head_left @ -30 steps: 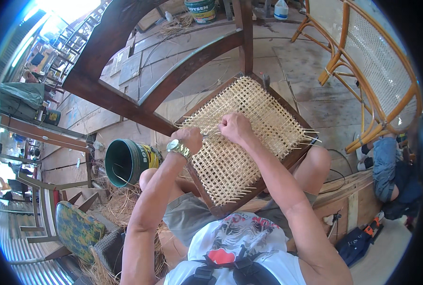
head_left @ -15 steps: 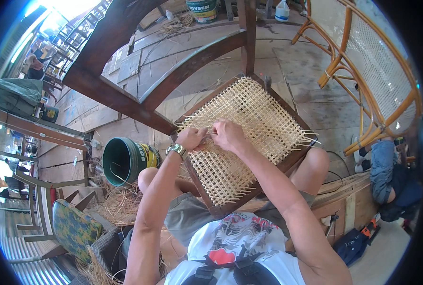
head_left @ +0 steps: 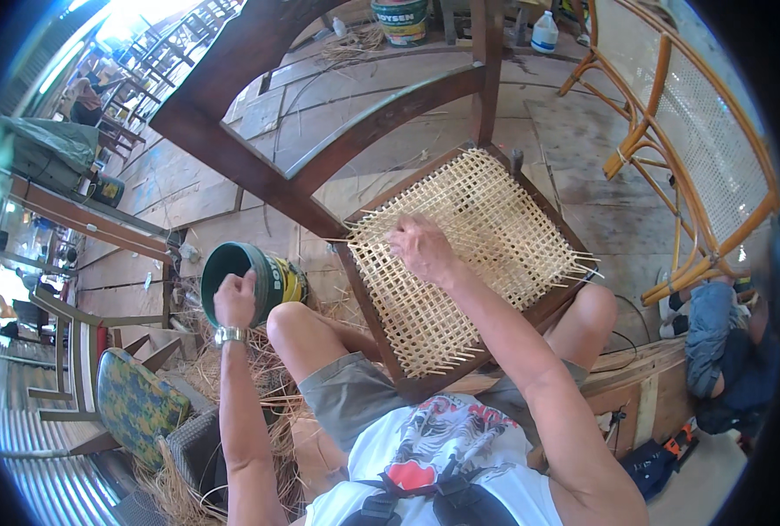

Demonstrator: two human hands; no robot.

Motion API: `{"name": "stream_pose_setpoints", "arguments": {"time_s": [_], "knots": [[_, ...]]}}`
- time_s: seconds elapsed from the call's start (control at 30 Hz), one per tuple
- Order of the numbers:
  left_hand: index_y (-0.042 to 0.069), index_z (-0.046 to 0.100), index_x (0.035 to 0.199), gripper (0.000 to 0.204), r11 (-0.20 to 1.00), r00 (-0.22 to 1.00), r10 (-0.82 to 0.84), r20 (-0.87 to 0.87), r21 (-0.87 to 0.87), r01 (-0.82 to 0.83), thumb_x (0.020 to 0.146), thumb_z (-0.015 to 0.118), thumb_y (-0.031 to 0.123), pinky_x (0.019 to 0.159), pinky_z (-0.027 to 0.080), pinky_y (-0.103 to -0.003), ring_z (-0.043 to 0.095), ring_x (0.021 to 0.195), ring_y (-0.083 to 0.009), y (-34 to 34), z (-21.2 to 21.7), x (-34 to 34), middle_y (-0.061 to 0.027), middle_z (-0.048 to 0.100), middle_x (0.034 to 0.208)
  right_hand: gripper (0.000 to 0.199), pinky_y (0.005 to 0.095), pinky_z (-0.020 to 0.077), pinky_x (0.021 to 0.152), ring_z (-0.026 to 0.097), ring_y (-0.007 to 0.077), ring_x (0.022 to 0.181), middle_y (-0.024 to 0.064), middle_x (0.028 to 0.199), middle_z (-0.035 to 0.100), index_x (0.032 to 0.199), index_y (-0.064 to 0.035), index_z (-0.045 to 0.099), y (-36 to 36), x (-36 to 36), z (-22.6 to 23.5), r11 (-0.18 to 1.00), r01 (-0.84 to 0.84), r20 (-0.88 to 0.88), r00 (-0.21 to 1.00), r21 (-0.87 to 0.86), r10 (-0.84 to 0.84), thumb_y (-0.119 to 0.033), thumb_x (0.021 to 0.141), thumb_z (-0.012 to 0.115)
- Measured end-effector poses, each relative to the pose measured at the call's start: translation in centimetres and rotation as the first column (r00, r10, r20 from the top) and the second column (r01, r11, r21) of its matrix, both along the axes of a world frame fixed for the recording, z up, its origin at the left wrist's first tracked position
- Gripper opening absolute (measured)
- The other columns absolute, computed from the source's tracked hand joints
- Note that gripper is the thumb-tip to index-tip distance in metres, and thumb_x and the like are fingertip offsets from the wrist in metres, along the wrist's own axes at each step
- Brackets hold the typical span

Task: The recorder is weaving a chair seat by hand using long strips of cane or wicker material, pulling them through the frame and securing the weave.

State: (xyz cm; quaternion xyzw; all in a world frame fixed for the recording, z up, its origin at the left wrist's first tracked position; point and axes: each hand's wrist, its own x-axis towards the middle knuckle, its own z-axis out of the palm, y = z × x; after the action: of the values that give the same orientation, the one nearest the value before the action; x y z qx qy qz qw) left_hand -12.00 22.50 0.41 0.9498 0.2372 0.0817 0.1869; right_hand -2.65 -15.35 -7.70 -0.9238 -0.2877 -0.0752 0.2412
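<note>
A dark wooden chair (head_left: pixel 258 175) rests against my knees with its seat frame facing me. Pale woven cane (head_left: pixel 473 254) fills the seat in an open grid, with loose strand ends sticking out at the right and lower edges. My right hand (head_left: pixel 421 247) lies on the upper left part of the weave, fingers curled on the strands. My left hand (head_left: pixel 235 298), a watch on its wrist, is out to the left in front of a green bucket (head_left: pixel 250 273), fingers closed; whether it pinches a strand I cannot make out.
Loose cane and straw lie on the plank floor by my left knee. A patterned cushion chair (head_left: pixel 136 408) stands lower left. A light rattan chair (head_left: pixel 688 175) stands at right, a person in blue (head_left: pixel 723 351) beyond it. Paint cans and a white jug sit at the top.
My left hand has left the weave and swung out left to the green bucket. My right hand has stayed on the cane, shifting slightly.
</note>
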Motion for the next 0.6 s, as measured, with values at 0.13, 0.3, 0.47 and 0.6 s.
{"name": "stream_pose_setpoints", "arguments": {"time_s": [0.13, 0.3, 0.47, 0.6], "knots": [[0.002, 0.07, 0.098, 0.028, 0.985, 0.988, -0.155, -0.005, -0.081, 0.154, 0.095, 0.065, 0.03, 0.067, 0.054, -0.04, 0.07, 0.07, -0.0275, -4.2, -4.1, 0.7, -0.0166, 0.072, 0.078, 0.014, 0.0462, 0.0521, 0.091, 0.065, 0.0227, 0.094, 0.0077, 0.096, 0.067, 0.099, -0.0101, 0.069, 1.9, 0.5, 0.1, 0.941, -0.075, -0.131, 0.984, 0.33, 0.124, -0.013, 0.099, 0.055], [0.009, 0.072, 0.1, 0.031, 0.881, 0.883, -0.459, -0.094, -0.177, 0.439, 0.095, 0.064, 0.038, 0.074, 0.055, -0.047, 0.071, 0.082, -0.0401, -15.1, -1.1, 4.2, -0.02, 0.072, 0.086, 0.016, 0.0346, 0.054, 0.071, 0.063, 0.018, 0.076, 0.0071, 0.081, 0.064, 0.089, -0.0066, 0.063, 0.0, 0.2, 7.6, 0.756, 0.3, -0.564, 0.819, 0.582, 0.109, -0.02, 0.099, 0.061], [0.013, 0.074, 0.102, 0.027, 0.774, 0.748, -0.603, -0.279, 0.023, 0.633, 0.094, 0.059, 0.034, 0.078, 0.056, -0.049, 0.071, 0.091, -0.038, -19.3, -1.6, 7.9, -0.0174, 0.074, 0.096, 0.015, 0.0452, 0.0556, 0.08, 0.07, 0.0242, 0.082, 0.0124, 0.088, 0.072, 0.096, -0.0081, 0.07, -3.3, 1.4, 4.6, 0.96, 0.259, -0.453, 0.848, -0.102, -0.277, -0.016, 0.094, 0.058], [0.008, 0.075, 0.098, 0.026, 0.684, 0.668, -0.575, -0.473, 0.17, 0.709, 0.091, 0.059, 0.027, 0.08, 0.059, -0.045, 0.073, 0.097, -0.0324, -21.4, -0.3, 8.6, -0.0148, 0.075, 0.104, 0.014, 0.0523, 0.0498, 0.092, 0.068, 0.0199, 0.085, 0.0081, 0.092, 0.07, 0.085, -0.0091, 0.068, -2.9, 0.5, 4.2, 0.959, 0.255, -0.322, 0.904, -0.125, -0.282, -0.014, 0.094, 0.059]]}}
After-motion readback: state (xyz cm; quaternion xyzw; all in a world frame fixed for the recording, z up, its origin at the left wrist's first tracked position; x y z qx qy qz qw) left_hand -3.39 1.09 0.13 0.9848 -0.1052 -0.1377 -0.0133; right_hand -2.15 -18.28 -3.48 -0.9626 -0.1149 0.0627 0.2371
